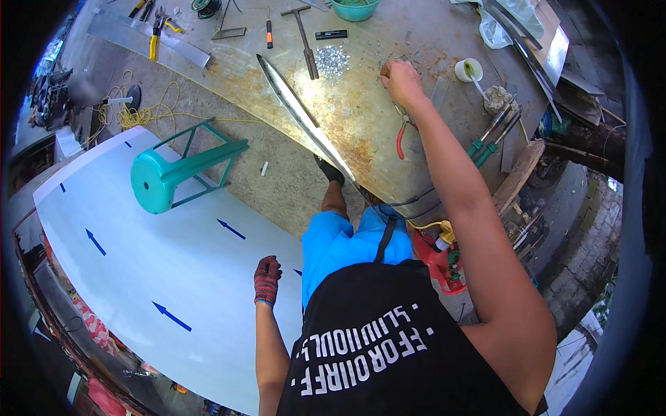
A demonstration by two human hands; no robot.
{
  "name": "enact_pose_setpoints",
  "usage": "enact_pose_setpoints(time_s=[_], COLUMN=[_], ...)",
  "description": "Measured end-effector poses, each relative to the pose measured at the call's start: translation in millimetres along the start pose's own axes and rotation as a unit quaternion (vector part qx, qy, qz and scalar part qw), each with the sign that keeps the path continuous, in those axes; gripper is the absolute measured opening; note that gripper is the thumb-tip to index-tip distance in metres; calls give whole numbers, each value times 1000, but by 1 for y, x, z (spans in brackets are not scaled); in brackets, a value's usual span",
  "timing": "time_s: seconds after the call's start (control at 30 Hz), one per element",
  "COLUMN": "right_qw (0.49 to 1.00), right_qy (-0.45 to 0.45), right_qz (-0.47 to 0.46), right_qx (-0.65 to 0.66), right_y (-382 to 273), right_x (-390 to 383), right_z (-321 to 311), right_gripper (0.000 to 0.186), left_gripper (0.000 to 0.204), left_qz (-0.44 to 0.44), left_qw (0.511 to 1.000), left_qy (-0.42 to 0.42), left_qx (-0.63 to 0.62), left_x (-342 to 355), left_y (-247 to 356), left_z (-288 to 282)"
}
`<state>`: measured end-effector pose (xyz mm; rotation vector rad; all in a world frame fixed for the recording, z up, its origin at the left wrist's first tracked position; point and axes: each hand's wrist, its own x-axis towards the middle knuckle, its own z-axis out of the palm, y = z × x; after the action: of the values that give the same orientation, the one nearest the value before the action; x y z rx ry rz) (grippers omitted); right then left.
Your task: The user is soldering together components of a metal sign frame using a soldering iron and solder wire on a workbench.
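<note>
My right hand point(401, 82) is bare and reaches onto the rusty metal worktable point(368, 163), fingers curled down among small dark bits; whatever they hold is hidden. Red-handled pliers point(402, 135) lie just below it, and a pile of small shiny pieces point(333, 61) is to its left. A long curved metal strip point(291, 97) lies along the table's edge. My left hand point(268, 281), in a red and dark glove, hangs with curled fingers and nothing visible in them, over or beside a white sheet point(152, 270) with blue arrows.
A green stool point(151, 179) rests on that sheet, near tangled yellow cord point(139, 114). Rods with green handles point(484, 148), a white cup point(463, 70), a T-shaped tool point(305, 48) and a green bowl point(354, 8) are on the table. A red container point(433, 267) sits beside my legs.
</note>
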<state>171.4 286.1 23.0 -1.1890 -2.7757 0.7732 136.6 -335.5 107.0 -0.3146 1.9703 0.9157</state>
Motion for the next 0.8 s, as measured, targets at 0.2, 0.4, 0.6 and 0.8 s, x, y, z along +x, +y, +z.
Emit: enact_pose_setpoints(time_s=[0.2, 0.4, 0.6, 0.8], right_qw=[1000, 999, 998, 997], right_qy=[1, -25, -32, -13], right_qz=[-1, -13, -23, -32], right_qx=[-24, -36, -51, -63], right_y=[-3, -2, 3, 3], right_x=[1, 4, 5, 2], right_z=[-1, -1, 4, 6], right_gripper=[14, 16, 18, 18], left_gripper=[24, 25, 28, 31], left_qz=[-19, -12, -3, -13], left_qw=[1000, 1000, 1000, 1000], left_qy=[10, 9, 4, 8], left_qx=[2, -2, -2, -1], left_x=[-2, -2, -4, -5], left_y=[-1, -5, -7, -10], left_z=[2, 3, 1, 2])
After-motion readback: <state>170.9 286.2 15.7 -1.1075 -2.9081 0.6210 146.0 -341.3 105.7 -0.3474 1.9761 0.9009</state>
